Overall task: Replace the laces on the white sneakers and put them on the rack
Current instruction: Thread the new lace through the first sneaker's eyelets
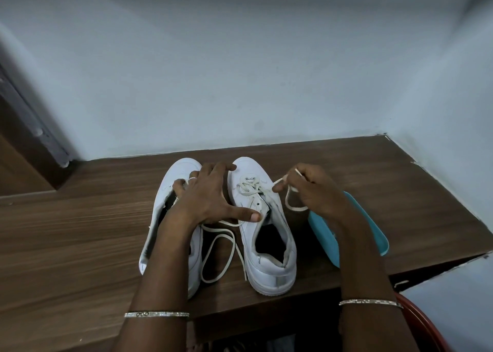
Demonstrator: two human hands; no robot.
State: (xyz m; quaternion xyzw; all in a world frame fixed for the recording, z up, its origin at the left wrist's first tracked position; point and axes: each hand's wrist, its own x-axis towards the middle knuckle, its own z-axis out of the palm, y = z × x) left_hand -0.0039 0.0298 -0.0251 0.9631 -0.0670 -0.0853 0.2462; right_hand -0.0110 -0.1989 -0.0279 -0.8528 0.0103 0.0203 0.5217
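Right hand [306, 188] pinches the lace [280, 180] in a closed grip; the shoe [269, 271] lies just left of that grip, toe pointing away, steadied by the open left hand [205, 194]

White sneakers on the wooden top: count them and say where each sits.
2. One white leather sneaker lies left, under the left hand; the other sneaker stands right of it, its cream lace pinched by the right hand. None seems hidden.
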